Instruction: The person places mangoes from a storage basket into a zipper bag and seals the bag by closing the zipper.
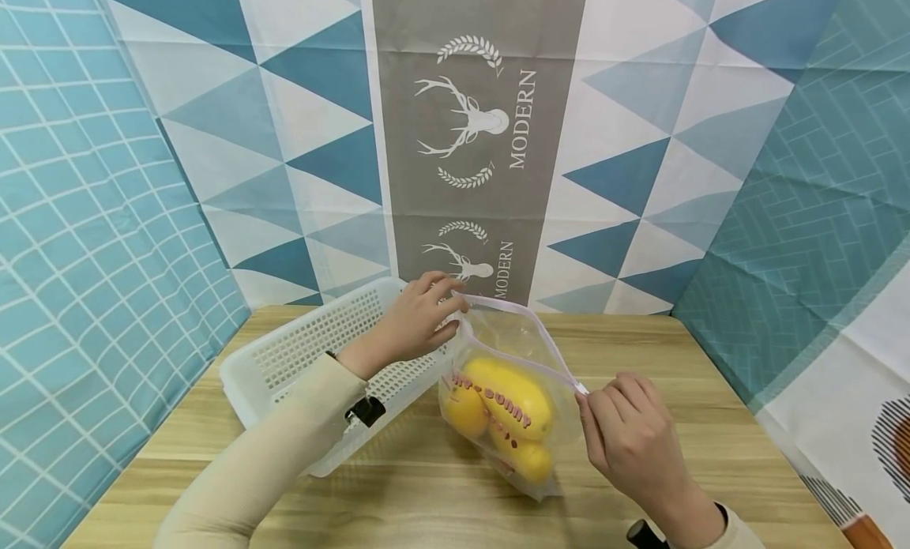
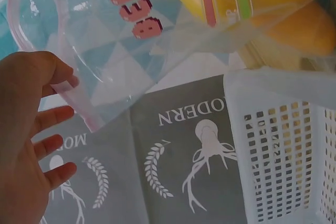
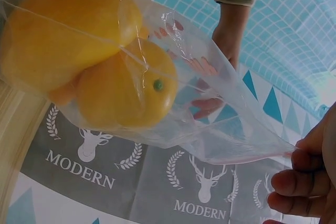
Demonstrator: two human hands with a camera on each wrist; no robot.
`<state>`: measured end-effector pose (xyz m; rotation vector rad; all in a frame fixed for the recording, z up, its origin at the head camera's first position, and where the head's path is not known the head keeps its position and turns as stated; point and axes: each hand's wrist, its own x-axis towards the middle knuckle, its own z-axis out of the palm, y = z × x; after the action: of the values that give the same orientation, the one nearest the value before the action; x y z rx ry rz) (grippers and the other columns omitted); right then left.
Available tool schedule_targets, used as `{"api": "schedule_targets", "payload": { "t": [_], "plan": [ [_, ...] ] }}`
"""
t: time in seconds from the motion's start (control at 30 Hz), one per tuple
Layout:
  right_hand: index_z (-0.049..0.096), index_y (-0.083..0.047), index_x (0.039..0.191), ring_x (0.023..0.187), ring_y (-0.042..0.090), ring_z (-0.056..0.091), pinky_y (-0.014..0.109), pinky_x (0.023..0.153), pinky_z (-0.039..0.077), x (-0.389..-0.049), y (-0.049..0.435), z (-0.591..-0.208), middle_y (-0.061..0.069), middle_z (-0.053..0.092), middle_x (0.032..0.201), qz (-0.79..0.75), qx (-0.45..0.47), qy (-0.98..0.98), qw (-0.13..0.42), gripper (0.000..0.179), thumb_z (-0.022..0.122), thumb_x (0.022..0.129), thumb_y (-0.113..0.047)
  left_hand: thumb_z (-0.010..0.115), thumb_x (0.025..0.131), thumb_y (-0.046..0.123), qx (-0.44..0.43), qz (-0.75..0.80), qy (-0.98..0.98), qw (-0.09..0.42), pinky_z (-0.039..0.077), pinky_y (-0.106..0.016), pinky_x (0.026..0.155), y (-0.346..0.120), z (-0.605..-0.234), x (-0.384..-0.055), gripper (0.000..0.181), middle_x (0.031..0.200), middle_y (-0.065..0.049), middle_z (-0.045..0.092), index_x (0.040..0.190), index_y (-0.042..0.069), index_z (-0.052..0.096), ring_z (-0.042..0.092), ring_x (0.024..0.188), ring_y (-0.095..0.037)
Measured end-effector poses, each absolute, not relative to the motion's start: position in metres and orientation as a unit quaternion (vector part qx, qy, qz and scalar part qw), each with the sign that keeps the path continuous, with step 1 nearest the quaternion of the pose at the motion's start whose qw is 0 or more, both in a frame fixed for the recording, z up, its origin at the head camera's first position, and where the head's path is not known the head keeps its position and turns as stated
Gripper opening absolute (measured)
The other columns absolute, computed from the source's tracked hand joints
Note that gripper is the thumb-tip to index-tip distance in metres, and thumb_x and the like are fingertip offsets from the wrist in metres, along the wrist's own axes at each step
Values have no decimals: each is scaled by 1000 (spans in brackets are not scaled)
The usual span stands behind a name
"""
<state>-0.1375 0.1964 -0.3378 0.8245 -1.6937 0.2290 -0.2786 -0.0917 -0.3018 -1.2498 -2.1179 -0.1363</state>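
A clear zip bag [image 1: 508, 391] with pink lettering stands on the wooden table and holds yellow lemons [image 1: 508, 399]. My left hand [image 1: 419, 320] pinches the far end of the bag's zip strip [image 1: 519, 336]; my right hand [image 1: 629, 434] pinches its near end at the slider. The strip is stretched between the two hands. In the left wrist view the thumb and forefinger of the left hand [image 2: 31, 129] pinch the bag's corner [image 2: 71, 90]. In the right wrist view the lemons [image 3: 89, 56] show through the plastic, with the right hand's fingers [image 3: 302, 182] at the bag's edge.
A white perforated plastic basket [image 1: 313, 359] stands just left of the bag, under my left forearm. The wooden table [image 1: 711, 454] has bare surface to the right. Patterned blue and grey cloth walls [image 1: 469, 138] close in the back and sides.
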Motion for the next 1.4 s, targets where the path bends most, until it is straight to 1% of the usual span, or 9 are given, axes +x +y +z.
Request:
{"api": "schedule_targets", "payload": {
  "t": [0.1, 0.2, 0.43, 0.6, 0.8, 0.97, 1.17, 1.3, 1.4],
  "plan": [
    [43, -5, 62, 56, 26, 47, 47, 65, 45, -138, 197, -338, 6, 45, 56, 99, 355, -723, 584, 43, 45, 104, -15, 64, 93, 13, -481, -54, -814, 320, 49, -54, 87, -92, -301, -281, 10, 127, -15, 61, 102, 12, 63, 50, 120, -38],
    [44, -5, 61, 56, 26, 47, 45, 62, 44, -138, 198, -338, 6, 45, 56, 99, 356, -722, 585, 43, 46, 103, -15, 63, 95, 13, -484, -49, -814, 316, 48, -53, 89, -93, -301, -283, 8, 126, -13, 62, 102, 12, 62, 50, 121, -37],
    [44, -4, 62, 55, 26, 47, 41, 53, 40, -137, 199, -331, 6, 46, 55, 94, 351, -723, 588, 44, 45, 104, -16, 64, 96, 16, -479, -34, -816, 320, 48, -49, 89, -94, -302, -281, 9, 112, -10, 64, 103, 11, 64, 53, 115, -35],
    [44, -3, 62, 55, 28, 47, 43, 53, 41, -139, 203, -330, 8, 45, 55, 84, 352, -721, 591, 44, 45, 104, -15, 64, 96, 18, -478, -36, -817, 320, 48, -47, 85, -95, -304, -277, 8, 102, -9, 60, 100, 11, 63, 53, 108, -34],
    [48, 1, 65, 57, 30, 47, 45, 54, 42, -143, 213, -331, 10, 47, 57, 81, 354, -724, 586, 43, 43, 105, -15, 64, 96, 19, -485, -48, -809, 328, 45, -44, 79, -97, -306, -271, 6, 95, -6, 57, 95, 13, 62, 52, 102, -32],
    [48, 3, 68, 57, 32, 46, 46, 54, 40, -151, 223, -332, 12, 47, 59, 73, 358, -722, 588, 42, 43, 105, -14, 66, 94, 21, -490, -46, -798, 348, 44, -42, 76, -99, -310, -263, 8, 91, -3, 57, 92, 15, 62, 53, 99, -29],
    [48, 4, 69, 57, 34, 48, 46, 53, 38, -162, 234, -334, 15, 48, 60, 58, 358, -720, 592, 41, 43, 105, -14, 71, 89, 24, -493, -46, -779, 386, 44, -39, 75, -102, -313, -255, 14, 89, -2, 58, 88, 15, 61, 55, 98, -29],
    [48, 4, 69, 58, 36, 49, 47, 54, 38, -170, 241, -336, 16, 49, 60, 52, 364, -714, 595, 39, 43, 105, -12, 72, 88, 24, -500, -43, -762, 409, 42, -38, 73, -103, -315, -251, 15, 87, -2, 57, 88, 14, 61, 55, 96, -29],
    [48, 5, 69, 58, 36, 49, 49, 55, 40, -175, 246, -338, 17, 49, 61, 48, 367, -713, 596, 39, 44, 105, -11, 71, 88, 24, -503, -41, -755, 419, 42, -37, 72, -105, -316, -248, 13, 85, -2, 56, 88, 14, 62, 54, 94, -27]
  ]
}}
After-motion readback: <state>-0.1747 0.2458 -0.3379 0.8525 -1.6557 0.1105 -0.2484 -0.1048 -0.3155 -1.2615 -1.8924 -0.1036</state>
